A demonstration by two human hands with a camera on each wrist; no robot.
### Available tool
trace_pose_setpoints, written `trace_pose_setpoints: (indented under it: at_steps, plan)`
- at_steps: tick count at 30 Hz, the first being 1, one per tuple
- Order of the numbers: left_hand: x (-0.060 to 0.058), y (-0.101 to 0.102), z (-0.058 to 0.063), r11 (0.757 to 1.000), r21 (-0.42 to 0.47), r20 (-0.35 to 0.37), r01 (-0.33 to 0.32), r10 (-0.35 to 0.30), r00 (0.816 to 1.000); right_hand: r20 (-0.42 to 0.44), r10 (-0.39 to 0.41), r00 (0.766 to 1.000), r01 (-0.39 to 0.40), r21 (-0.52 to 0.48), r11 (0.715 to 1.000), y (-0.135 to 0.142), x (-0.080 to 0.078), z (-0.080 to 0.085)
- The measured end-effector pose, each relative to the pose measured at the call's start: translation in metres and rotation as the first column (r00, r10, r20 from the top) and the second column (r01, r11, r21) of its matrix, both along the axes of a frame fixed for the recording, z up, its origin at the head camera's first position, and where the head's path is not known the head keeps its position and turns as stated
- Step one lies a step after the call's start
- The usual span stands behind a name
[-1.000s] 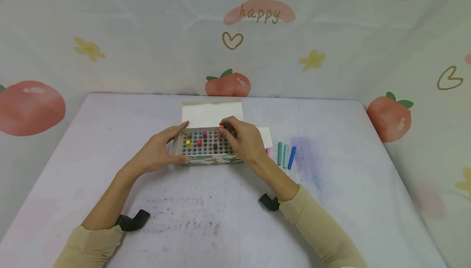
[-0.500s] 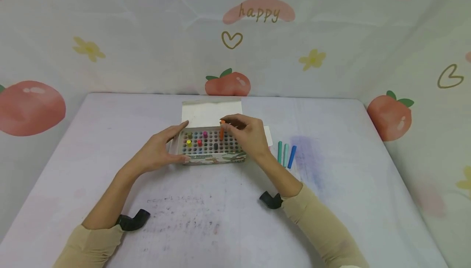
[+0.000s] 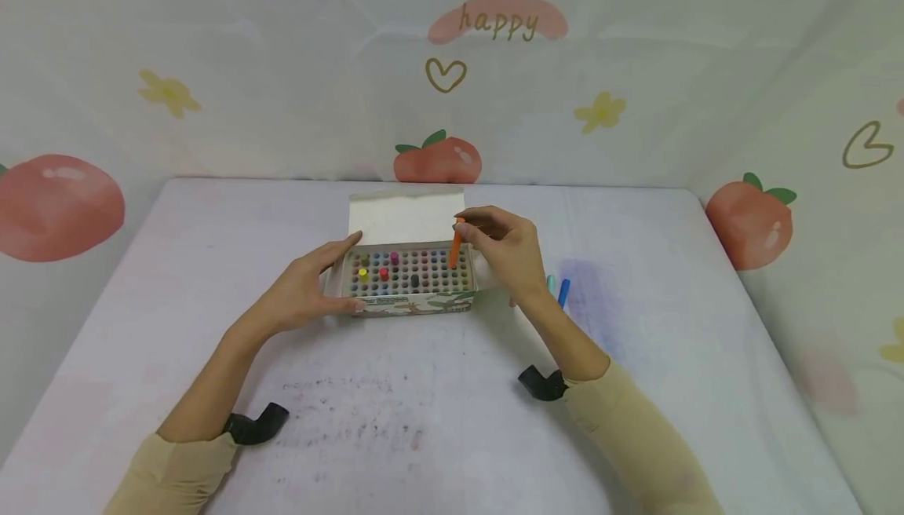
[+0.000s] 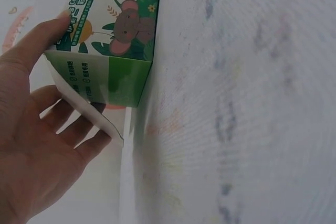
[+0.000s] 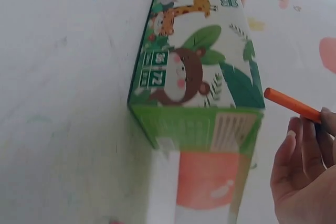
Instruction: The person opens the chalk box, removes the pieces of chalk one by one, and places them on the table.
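An orange chalk stick (image 3: 454,250) is pinched between the thumb and fingers of my right hand (image 3: 512,252). It hangs tilted over the right part of an open chalk box (image 3: 417,305), its lower end overlapping the rows of holes in the head view. In the right wrist view the orange chalk (image 5: 291,103) points at the box's top edge. My left hand (image 3: 307,287) holds the box's left end, thumb on the front and forefinger at the back corner. A white end flap (image 4: 84,106) stands out between that hand's fingers and the box. Yellow (image 3: 363,274), red (image 3: 384,273) and magenta (image 3: 394,257) chalks stick up from the holes.
The raised white lid (image 3: 406,217) leans back behind the box. A light teal chalk (image 3: 551,283) and a blue chalk (image 3: 564,293) lie right of the box, partly behind my right wrist. Smudges mark the white tabletop (image 3: 353,452). A printed curtain (image 3: 311,107) hangs behind.
My right hand has lifted the orange chalk up from the box and carried it rightward towards the box's right end. My left hand has stayed on the box.
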State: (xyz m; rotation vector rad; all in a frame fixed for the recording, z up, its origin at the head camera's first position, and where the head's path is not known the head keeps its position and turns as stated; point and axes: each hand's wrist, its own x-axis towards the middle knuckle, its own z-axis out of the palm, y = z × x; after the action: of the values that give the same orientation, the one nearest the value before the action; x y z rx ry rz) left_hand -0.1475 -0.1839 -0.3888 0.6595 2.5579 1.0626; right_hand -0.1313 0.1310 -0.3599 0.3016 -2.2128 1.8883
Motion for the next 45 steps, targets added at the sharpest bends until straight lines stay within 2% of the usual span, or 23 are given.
trace_pose_setpoints:
  at_steps: [8, 15, 27, 33, 37, 45]
  plan:
    - [-0.001, 0.002, 0.000, 1.000, 0.014, -0.004, 0.011, -0.011, 1.000, 0.040, -0.041, 0.998, 0.040, 0.021, 0.999, 0.022, 0.010, 0.011]
    - [-0.001, 0.002, -0.001, 1.000, 0.016, -0.009, 0.008, -0.007, 1.000, 0.049, -0.085, 0.995, 0.082, 0.057, 0.995, 0.048, 0.012, -0.002]
    - [0.000, 0.002, -0.005, 1.000, 0.025, -0.020, 0.009, -0.008, 1.000, 0.113, -0.139, 0.984, 0.126, 0.118, 0.985, 0.075, 0.021, -0.012]
    - [0.002, 0.000, -0.007, 1.000, 0.014, -0.031, -0.009, 0.009, 0.999, 0.140, -0.150, 0.979, 0.130, 0.140, 0.982, 0.086, 0.023, -0.014]
    - [0.002, 0.001, -0.008, 1.000, 0.025, -0.026, 0.000, 0.001, 1.000, 0.182, -0.176, 0.967, 0.147, 0.163, 0.976, 0.094, 0.027, -0.017]
    - [0.002, 0.001, -0.007, 0.999, 0.032, -0.015, -0.001, 0.001, 1.000, 0.233, -0.181, 0.955, 0.119, 0.259, 0.959, 0.107, 0.029, -0.023]
